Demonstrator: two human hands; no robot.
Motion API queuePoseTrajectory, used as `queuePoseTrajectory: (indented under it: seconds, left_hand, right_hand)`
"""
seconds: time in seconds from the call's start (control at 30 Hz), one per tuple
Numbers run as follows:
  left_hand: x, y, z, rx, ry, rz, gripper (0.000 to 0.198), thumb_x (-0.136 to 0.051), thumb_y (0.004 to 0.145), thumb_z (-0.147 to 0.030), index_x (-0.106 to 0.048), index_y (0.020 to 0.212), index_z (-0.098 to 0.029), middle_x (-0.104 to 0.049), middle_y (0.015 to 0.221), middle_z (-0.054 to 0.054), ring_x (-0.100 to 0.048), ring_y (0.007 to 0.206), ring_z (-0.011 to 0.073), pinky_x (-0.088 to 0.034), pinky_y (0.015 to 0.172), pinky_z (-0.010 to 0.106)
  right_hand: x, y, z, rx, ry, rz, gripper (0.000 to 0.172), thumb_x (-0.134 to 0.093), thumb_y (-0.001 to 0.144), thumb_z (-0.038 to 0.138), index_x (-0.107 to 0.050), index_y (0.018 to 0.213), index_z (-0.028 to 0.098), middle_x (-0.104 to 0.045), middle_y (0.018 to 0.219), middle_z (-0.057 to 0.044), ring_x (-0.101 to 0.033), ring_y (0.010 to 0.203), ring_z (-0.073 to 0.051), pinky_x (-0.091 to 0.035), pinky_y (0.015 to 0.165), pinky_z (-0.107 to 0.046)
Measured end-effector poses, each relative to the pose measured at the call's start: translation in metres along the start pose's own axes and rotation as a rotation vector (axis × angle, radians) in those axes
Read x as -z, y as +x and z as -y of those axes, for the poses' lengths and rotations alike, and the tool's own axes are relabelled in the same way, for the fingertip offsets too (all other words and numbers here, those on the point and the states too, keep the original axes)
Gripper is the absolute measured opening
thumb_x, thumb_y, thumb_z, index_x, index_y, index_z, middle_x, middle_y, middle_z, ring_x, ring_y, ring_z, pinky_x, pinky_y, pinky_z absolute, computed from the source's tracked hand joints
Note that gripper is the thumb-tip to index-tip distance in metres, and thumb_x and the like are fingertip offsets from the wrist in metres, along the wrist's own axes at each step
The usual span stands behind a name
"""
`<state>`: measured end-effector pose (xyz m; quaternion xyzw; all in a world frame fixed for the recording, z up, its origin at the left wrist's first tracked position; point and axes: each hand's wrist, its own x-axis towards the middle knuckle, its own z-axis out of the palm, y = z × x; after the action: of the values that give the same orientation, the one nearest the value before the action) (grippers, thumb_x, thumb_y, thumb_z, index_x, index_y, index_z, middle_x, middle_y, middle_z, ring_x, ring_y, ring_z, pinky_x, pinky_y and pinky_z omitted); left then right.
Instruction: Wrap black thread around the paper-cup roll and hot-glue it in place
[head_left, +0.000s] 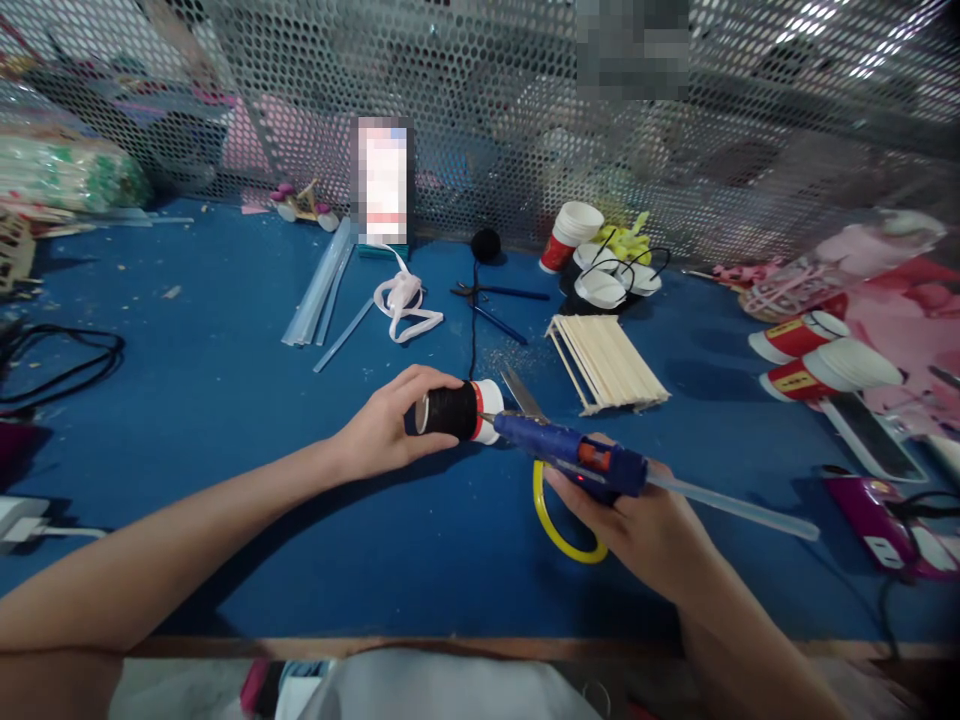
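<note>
My left hand (390, 425) grips a paper cup (457, 410) lying sideways, wrapped in black with a red and white rim end. My right hand (637, 515) holds a blue glue gun (570, 455) with a clear glue stick (739, 510) sticking out behind. The gun's nozzle touches the cup's rim end. Yellow-handled scissors (551, 520) lie on the blue table (225, 400) under the gun, their blades pointing away from me.
A raft of wooden sticks (607, 365) lies just beyond. Clear glue sticks (319, 290), a white ribbon (405, 305), stacked paper cups (570, 235) and more cups (817, 365) at right. Black cables (60, 360) at left. A perforated metal screen (480, 110) closes the back.
</note>
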<state>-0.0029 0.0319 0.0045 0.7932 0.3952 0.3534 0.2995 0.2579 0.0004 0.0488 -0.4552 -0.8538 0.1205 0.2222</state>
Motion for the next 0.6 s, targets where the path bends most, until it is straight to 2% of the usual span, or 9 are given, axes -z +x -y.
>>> queuePoseTrajectory:
  seconds: [0.27, 0.33, 0.5, 0.6]
  left_hand:
    - [-0.0033, -0.0014, 0.0034, 0.181, -0.066, -0.001, 0.051, -0.065, 0.073, -0.035, -0.045, 0.118, -0.020, -0.055, 0.109, 0.008, -0.056, 0.095, 0.0207, -0.049, 0.081, 0.036]
    - [-0.0026, -0.0012, 0.0019, 0.144, -0.052, -0.005, 0.050, -0.065, 0.073, -0.033, -0.045, 0.117, -0.019, -0.053, 0.111, 0.009, -0.055, 0.098, 0.0209, -0.048, 0.084, 0.037]
    - [-0.0019, -0.0027, -0.0003, -0.064, 0.038, -0.016, 0.047, -0.064, 0.075, -0.028, -0.046, 0.117, -0.018, -0.051, 0.114, 0.011, -0.049, 0.108, 0.0218, -0.044, 0.093, 0.038]
    - [-0.0029, -0.0040, 0.0007, -0.152, 0.131, -0.007, 0.046, -0.061, 0.077, -0.027, -0.045, 0.119, -0.018, -0.047, 0.119, 0.013, -0.046, 0.112, 0.0229, -0.042, 0.095, 0.039]
  right_hand:
    - [-0.0010, 0.0019, 0.0018, 0.003, 0.017, -0.010, 0.011, -0.053, 0.079, 0.029, -0.058, 0.075, 0.020, -0.066, 0.070, -0.005, -0.065, 0.066, -0.019, -0.052, 0.057, -0.027]
    - [-0.0020, 0.0013, 0.0007, 0.001, 0.024, -0.019, 0.010, -0.054, 0.079, 0.029, -0.057, 0.076, 0.020, -0.066, 0.071, -0.005, -0.065, 0.067, -0.019, -0.052, 0.057, -0.027]
    - [-0.0028, -0.0012, -0.0030, 0.020, 0.015, -0.037, 0.012, -0.053, 0.080, 0.030, -0.059, 0.081, 0.020, -0.067, 0.080, -0.008, -0.066, 0.073, -0.022, -0.053, 0.064, -0.031]
    - [-0.0007, 0.0008, -0.0019, -0.016, 0.051, -0.046, 0.012, -0.052, 0.080, 0.032, -0.059, 0.080, 0.021, -0.067, 0.076, -0.006, -0.065, 0.068, -0.021, -0.053, 0.060, -0.030]
